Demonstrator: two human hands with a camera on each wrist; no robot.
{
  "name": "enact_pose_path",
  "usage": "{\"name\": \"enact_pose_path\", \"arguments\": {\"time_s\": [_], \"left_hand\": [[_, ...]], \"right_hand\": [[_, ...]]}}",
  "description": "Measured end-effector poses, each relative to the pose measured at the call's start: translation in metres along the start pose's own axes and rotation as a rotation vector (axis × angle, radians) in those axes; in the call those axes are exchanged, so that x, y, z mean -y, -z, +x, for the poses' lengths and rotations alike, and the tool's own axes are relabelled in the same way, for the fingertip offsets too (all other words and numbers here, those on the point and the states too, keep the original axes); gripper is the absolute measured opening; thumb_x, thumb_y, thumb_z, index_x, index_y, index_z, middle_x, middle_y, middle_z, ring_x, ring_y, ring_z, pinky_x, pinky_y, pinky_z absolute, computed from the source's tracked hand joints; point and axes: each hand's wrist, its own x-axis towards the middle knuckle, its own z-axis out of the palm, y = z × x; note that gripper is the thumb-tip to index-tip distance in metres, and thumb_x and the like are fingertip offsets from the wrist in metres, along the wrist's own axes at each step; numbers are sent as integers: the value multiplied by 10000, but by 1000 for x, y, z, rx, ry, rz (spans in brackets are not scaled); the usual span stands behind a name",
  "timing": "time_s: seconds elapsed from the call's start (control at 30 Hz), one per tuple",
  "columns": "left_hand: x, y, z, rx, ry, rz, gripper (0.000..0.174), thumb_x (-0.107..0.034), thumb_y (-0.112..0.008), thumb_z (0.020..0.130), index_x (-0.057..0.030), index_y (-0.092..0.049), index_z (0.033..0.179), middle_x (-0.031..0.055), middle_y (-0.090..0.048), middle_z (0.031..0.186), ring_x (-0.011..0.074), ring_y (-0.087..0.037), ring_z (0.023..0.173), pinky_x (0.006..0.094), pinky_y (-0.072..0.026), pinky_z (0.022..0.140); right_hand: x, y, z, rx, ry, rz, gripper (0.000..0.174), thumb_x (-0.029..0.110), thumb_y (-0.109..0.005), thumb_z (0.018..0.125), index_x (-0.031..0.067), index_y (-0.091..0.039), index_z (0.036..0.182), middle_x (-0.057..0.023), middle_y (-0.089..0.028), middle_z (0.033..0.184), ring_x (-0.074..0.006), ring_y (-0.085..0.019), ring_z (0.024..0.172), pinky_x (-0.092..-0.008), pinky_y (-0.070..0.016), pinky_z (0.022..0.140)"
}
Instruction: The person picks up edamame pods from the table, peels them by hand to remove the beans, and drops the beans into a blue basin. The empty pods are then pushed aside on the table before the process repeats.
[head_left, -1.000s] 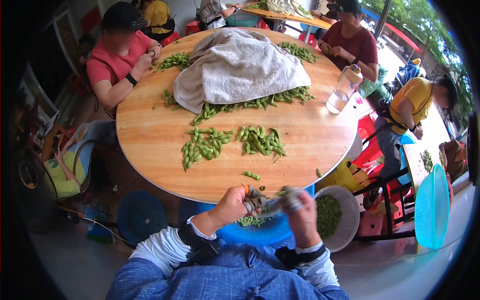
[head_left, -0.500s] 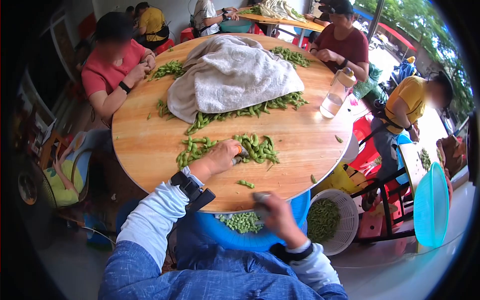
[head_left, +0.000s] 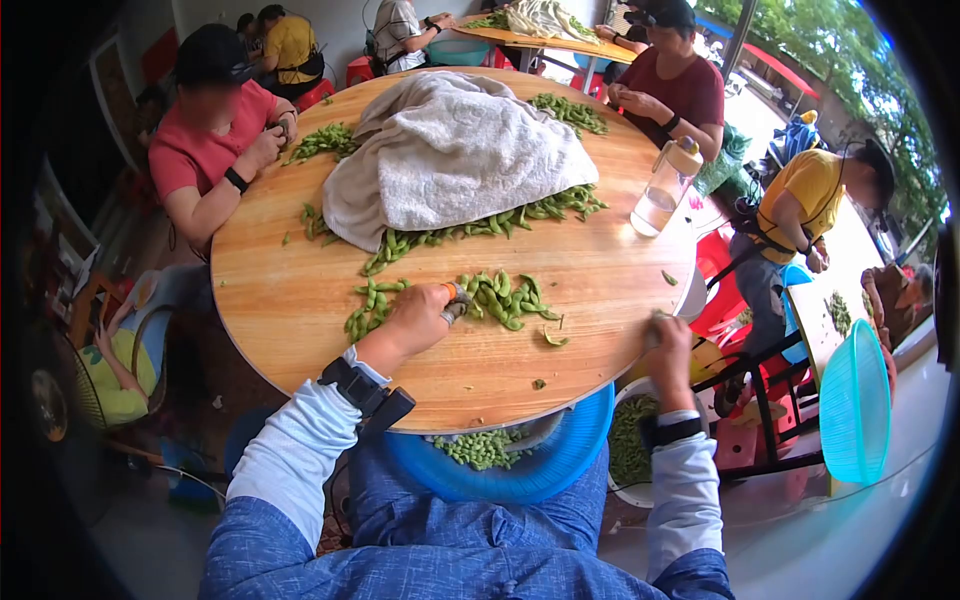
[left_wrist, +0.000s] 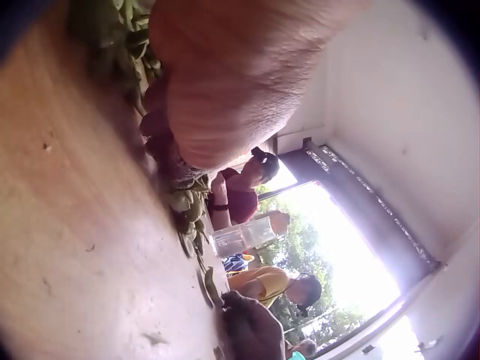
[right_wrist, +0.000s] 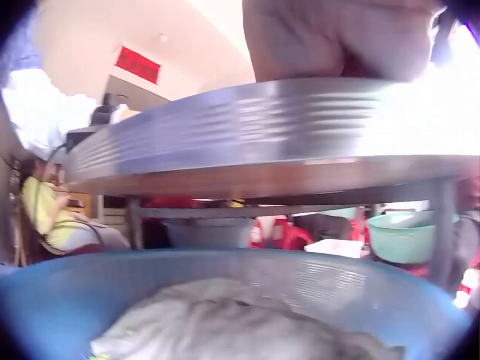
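Green pods (head_left: 504,301) lie in two small piles on the round wooden table (head_left: 290,330). My left hand (head_left: 415,322), with wrapped fingertips and an orange band, reaches down between the piles, its fingertips at the pods' edge; whether it pinches one is hidden. The left wrist view shows the palm side of this hand (left_wrist: 232,82) close up, beside pods (left_wrist: 193,217). My right hand (head_left: 670,358) is at the table's right edge, above a white basket (head_left: 625,490); its fingertips are blurred. Shelled beans (head_left: 480,449) lie in the blue basin (head_left: 560,470) below the table edge.
A grey towel (head_left: 460,150) covers a heap of pods mid-table. A clear bottle (head_left: 660,195) stands at the right. People sit around the table, one in red (head_left: 215,150) at left. A turquoise basket (head_left: 858,405) stands far right. Grey cloth (right_wrist: 225,326) lies in the basin.
My left hand went from above the basin to the pod piles and stays there. My right hand moved right, from the front edge to the table's right edge. The single pod near the front has shifted away.
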Motion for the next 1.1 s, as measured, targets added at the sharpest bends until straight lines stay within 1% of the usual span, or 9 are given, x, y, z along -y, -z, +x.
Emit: {"name": "enact_pose_path", "arguments": {"time_s": [0.1, 0.13, 0.2, 0.33, 0.5, 0.67, 0.8, 1.0, 1.1], "left_hand": [[-3, 6, -7, -74, 132, -212, 131, -57, -583, 729, 11, -582, 841, 123, -600, 699, 221, -573, 601, 305, -447, 558], [2, -1, -9, -108, 129, -340, 123, -59, -580, 735, 6, -580, 840, 114, -596, 677, 206, -571, 597, 305, -444, 540], [4, -8, -10, -128, 157, -593, 108, -58, -578, 749, 1, -575, 840, 84, -588, 656, 162, -556, 586, 281, -434, 515], [-10, -11, -15, -46, 365, -1016, 96, -65, -592, 768, -4, -571, 840, 38, -577, 671, 94, -531, 578, 215, -430, 522], [-20, -14, -16, 163, 453, -1442, 105, -114, -619, 758, -50, -572, 828, 38, -579, 666, 105, -552, 573, 213, -438, 501], [-15, -18, -14, 156, 421, -1569, 97, -121, -609, 767, -60, -570, 832, 32, -584, 693, 89, -547, 600, 205, -432, 504], [-22, -12, -12, 218, 396, -1630, 87, -110, -591, 785, -55, -560, 845, 41, -602, 726, 88, -546, 608, 199, -421, 522], [-13, -19, -13, 245, 344, -1588, 118, -115, -608, 767, -53, -566, 857, 35, -600, 733, 96, -551, 626, 207, -427, 534], [-16, -16, -13, 239, 333, -1583, 109, -95, -616, 758, -47, -569, 844, 34, -599, 715, 90, -546, 613, 201, -425, 528]], "right_hand": [[-2, 25, -2, -68, -262, 141, 163, -22, -527, 725, 0, -587, 876, -133, -566, 791, -225, -542, 749, -293, -423, 700], [6, 24, -5, -36, -395, 359, 125, 17, -538, 779, -9, -589, 891, -88, -592, 787, -127, -531, 717, -238, -414, 675], [39, 18, -17, 57, -414, 693, 157, 56, -554, 809, -18, -595, 941, -14, -599, 841, -69, -511, 754, -211, -417, 683], [116, 2, -32, 360, -503, 1041, 225, 33, -540, 814, -36, -550, 1028, -38, -586, 919, -96, -534, 834, -225, -431, 751], [173, -18, 3, 602, -449, 1065, 275, 107, -534, 826, -28, -510, 1064, -29, -577, 866, -86, -514, 791, -219, -423, 697], [187, -37, 15, 648, -621, 1104, 211, 160, -547, 823, 8, -550, 969, -5, -571, 805, -48, -451, 649, -184, -359, 561], [182, -54, 2, 667, -715, 1426, 121, 151, -546, 816, 38, -566, 851, 16, -542, 729, -46, -443, 624, -182, -356, 554], [179, -60, -6, 597, -670, 1489, 189, 156, -538, 816, -14, -552, 898, -75, -593, 828, -79, -474, 627, -190, -374, 562], [186, -54, -1, 604, -700, 1418, 101, 99, -540, 795, 24, -580, 851, 0, -575, 738, -53, -460, 619, -183, -354, 555]]}}
